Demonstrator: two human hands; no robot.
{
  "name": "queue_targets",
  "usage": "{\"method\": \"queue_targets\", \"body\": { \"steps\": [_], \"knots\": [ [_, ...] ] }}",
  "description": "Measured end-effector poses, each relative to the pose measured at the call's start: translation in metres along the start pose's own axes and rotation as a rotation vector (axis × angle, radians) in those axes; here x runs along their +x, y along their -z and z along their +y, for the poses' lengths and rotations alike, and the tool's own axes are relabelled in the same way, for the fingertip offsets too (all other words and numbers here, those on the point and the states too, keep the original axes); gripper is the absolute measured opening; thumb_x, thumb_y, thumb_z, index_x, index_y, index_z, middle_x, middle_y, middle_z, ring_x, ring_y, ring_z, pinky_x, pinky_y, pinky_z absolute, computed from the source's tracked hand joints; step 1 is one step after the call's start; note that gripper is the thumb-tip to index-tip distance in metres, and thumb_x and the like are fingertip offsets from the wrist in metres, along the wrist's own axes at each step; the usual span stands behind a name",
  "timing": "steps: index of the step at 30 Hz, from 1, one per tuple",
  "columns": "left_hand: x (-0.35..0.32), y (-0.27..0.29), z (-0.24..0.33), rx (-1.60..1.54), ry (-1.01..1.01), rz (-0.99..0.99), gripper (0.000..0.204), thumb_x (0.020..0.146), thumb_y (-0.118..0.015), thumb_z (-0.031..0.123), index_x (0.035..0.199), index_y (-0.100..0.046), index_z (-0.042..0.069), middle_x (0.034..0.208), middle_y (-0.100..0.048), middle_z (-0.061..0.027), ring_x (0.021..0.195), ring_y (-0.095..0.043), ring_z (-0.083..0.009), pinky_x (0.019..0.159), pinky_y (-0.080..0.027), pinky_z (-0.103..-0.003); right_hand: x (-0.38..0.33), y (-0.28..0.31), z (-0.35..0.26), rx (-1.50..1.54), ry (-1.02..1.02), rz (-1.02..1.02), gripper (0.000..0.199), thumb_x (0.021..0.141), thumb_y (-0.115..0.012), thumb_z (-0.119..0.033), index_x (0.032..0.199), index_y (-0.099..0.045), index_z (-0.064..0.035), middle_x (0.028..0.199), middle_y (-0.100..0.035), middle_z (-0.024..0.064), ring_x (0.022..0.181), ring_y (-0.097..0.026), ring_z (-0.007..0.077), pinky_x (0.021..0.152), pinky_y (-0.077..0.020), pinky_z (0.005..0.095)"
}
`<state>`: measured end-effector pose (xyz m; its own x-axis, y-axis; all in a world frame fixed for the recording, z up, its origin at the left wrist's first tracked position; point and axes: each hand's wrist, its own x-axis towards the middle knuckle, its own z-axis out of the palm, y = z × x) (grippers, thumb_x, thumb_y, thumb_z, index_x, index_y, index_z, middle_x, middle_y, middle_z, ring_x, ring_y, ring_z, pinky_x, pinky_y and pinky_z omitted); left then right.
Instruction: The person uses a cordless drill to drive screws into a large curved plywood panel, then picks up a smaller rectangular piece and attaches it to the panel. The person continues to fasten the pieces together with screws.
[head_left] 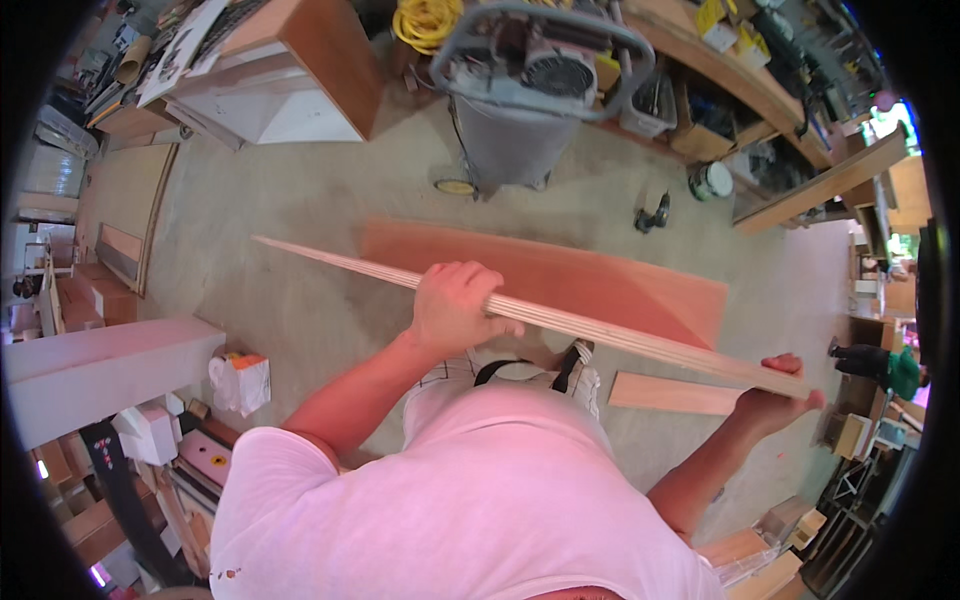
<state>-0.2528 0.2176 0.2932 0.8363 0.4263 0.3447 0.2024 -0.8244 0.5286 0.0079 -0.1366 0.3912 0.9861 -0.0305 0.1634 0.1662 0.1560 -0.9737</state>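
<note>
A long plywood board [600, 325] is held on edge across the front of my body, its pale layered edge turned up toward me. My left hand [455, 305] is closed over the upper edge left of the middle, fingers over the far side and thumb along the near side. Near the right end, my right hand [775, 400] grips the board from below, with fingertips showing beyond the edge. Below the board, a reddish-brown wood panel [520, 270] lies on the floor, partly hidden by it. A narrower, lighter board [665, 393] lies on the floor nearer my right arm.
Ahead stands a grey wheeled machine [520, 110] with a tubular frame. A cordless drill [653, 213] and a bucket [710, 181] stand on the floor at right. A wooden cabinet [330, 65] is far left; a white beam-like piece [115, 365] juts in at left. A person [890, 370] is far right.
</note>
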Motion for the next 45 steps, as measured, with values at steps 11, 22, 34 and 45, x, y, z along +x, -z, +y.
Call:
{"method": "queue_targets", "body": {
  "steps": [11,22,34,45],
  "knots": [
    [-0.023,0.229,-0.236,-0.838,0.361,0.209,0.062,0.061,-0.096,0.031,0.109,-0.071,0.000,0.094,-0.072,-0.0018,0.086,-0.066,-0.0104,0.073,-0.055,-0.029,-0.130,-0.279,-0.178,-0.223,0.929,-0.709,0.082,0.093,-0.064,-0.054,0.147,-0.044,0.0034,0.145,-0.050,0.0174,0.127,-0.051,0.0262,0.110,-0.0376,0.0382],
    [-0.070,0.326,-0.388,-0.385,0.200,0.462,0.103,0.057,-0.076,0.081,0.112,-0.064,-0.006,0.111,-0.068,-0.0065,0.102,-0.062,-0.0169,0.087,-0.050,-0.035,-0.137,-0.284,-0.122,-0.743,0.712,-0.567,0.058,0.098,-0.054,-0.056,0.075,-0.064,-0.0032,0.068,-0.056,0.0120,0.062,-0.057,0.0285,0.056,-0.0427,0.0365],
    [-0.043,0.312,-0.321,-0.212,0.160,0.602,0.097,0.062,-0.067,0.088,0.088,-0.067,-0.005,0.087,-0.068,-0.0054,0.084,-0.061,-0.0131,0.076,-0.051,-0.035,-0.082,-0.285,-0.112,-0.451,0.982,-0.118,0.068,0.098,-0.044,-0.064,0.066,-0.054,-0.0046,0.062,-0.048,0.0143,0.055,-0.050,0.0358,0.052,-0.0377,0.0400],
    [-0.011,0.295,-0.182,-0.612,0.147,0.752,0.096,0.076,-0.068,0.076,0.113,-0.061,-0.012,0.106,-0.065,-0.0153,0.095,-0.065,-0.0233,0.079,-0.056,-0.038,-0.011,-0.286,-0.316,-0.525,0.950,0.044,0.071,0.097,-0.050,-0.053,0.055,-0.055,0.0046,0.048,-0.049,0.0101,0.050,-0.050,0.0213,0.054,-0.0429,0.0420]
  ]
}}
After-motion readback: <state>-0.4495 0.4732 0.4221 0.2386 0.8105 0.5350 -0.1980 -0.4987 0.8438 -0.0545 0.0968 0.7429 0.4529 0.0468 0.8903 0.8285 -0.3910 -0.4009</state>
